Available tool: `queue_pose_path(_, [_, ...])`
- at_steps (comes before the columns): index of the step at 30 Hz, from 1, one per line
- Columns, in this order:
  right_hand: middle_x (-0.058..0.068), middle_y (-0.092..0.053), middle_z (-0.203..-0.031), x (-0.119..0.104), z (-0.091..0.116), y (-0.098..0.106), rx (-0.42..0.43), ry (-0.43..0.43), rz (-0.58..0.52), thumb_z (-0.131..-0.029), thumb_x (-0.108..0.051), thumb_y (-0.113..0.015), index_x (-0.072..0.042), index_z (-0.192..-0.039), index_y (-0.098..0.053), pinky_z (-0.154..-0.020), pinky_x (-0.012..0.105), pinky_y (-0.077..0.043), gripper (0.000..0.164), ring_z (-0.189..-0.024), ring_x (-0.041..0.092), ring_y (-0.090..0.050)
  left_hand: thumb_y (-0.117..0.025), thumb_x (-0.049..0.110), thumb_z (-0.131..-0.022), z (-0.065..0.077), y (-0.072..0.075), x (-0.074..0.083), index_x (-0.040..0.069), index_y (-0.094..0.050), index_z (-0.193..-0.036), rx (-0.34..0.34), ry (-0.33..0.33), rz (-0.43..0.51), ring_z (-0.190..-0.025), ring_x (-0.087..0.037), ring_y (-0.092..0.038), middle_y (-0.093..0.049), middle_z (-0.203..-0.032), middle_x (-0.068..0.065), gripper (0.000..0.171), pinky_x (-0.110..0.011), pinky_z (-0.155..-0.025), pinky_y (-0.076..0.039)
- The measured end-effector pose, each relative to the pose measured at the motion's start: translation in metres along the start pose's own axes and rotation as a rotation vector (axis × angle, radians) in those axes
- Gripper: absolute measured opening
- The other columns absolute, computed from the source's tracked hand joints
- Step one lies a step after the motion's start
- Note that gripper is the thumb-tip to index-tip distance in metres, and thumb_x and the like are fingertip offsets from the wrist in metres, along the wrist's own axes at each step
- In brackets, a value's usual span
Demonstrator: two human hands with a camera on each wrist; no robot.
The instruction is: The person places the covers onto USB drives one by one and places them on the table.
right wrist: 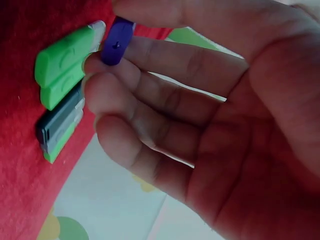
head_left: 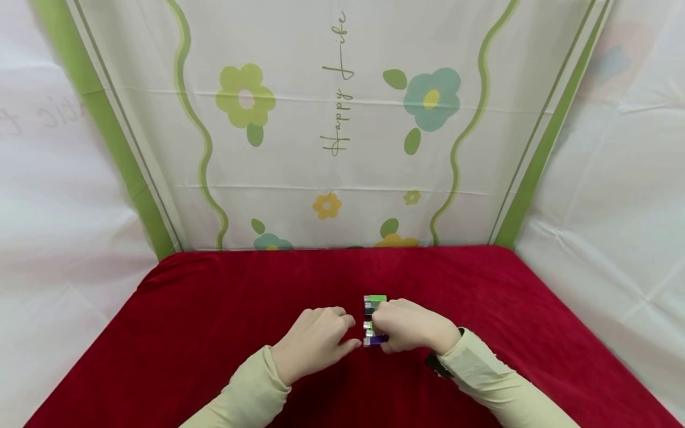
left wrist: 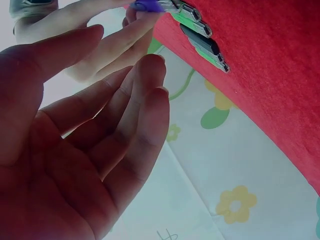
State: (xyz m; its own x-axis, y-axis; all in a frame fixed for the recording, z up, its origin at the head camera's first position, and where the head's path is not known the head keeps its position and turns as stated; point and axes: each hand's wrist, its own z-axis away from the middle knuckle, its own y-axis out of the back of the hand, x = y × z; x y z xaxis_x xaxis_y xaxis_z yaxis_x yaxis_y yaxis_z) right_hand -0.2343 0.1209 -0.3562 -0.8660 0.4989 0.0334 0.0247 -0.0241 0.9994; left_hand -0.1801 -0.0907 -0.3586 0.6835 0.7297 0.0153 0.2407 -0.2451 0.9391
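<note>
Several cigarette lighters with metal tops lie side by side in a column on the red cloth, their tops toward the left in the head view. My right hand (head_left: 412,327) pinches the purple lighter (right wrist: 118,42) at the near end between thumb and index finger. Beyond it are bright green lighters (right wrist: 65,55), partly hidden by that hand in the head view. A dark lighter (right wrist: 60,115) and a far green lighter (head_left: 377,298) lie past a small gap. Just left of the column, my left hand (head_left: 316,339) holds nothing, its fingers loosely bent and the thumb apart.
A red velvety cloth (head_left: 214,309) covers the table. White curtains with printed flowers (head_left: 289,148) hang behind the table's far edge, and pale curtains (head_left: 615,208) flank both sides. A dark band (head_left: 439,365) is at the right wrist.
</note>
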Motion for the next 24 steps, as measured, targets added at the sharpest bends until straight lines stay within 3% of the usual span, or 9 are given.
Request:
queue_pose_path(9, [-0.012,-0.034,-0.052,-0.001,0.002,-0.008,0.006,-0.023,0.025,-0.065,-0.018,-0.087,-0.021,-0.053,-0.039,-0.046,0.021,-0.03,0.049,-0.052,0.004,-0.024,-0.079,0.032,-0.085,-0.002,0.002,0.003,0.017,-0.062,-0.07,-0.037,0.011,0.0,-0.045,-0.004,-0.033,-0.038,-0.058,0.008,0.027,-0.018,-0.039,-0.027])
queue_pose_path(18, [-0.011,-0.036,-0.051,0.001,0.002,-0.014,0.031,-0.045,0.114,-0.063,-0.022,-0.089,-0.021,-0.052,-0.042,-0.044,0.023,-0.032,0.048,-0.049,0.005,-0.026,-0.079,0.03,-0.084,0.0,0.0,0.003,0.016,-0.064,-0.072,-0.049,0.015,0.009,-0.047,-0.004,-0.035,-0.042,-0.06,0.009,0.024,-0.018,-0.04,-0.03])
queue_pose_path(24, [-0.013,-0.031,-0.047,0.0,0.0,-0.013,0.026,-0.038,0.109,-0.063,-0.021,-0.09,-0.021,-0.049,-0.039,-0.044,0.022,-0.027,0.053,-0.051,0.006,-0.019,-0.079,0.03,-0.084,0.002,-0.003,0.001,0.016,-0.064,-0.072,-0.052,0.011,0.008,-0.047,-0.004,-0.035,-0.043,-0.06,0.009,0.024,-0.018,-0.04,-0.03])
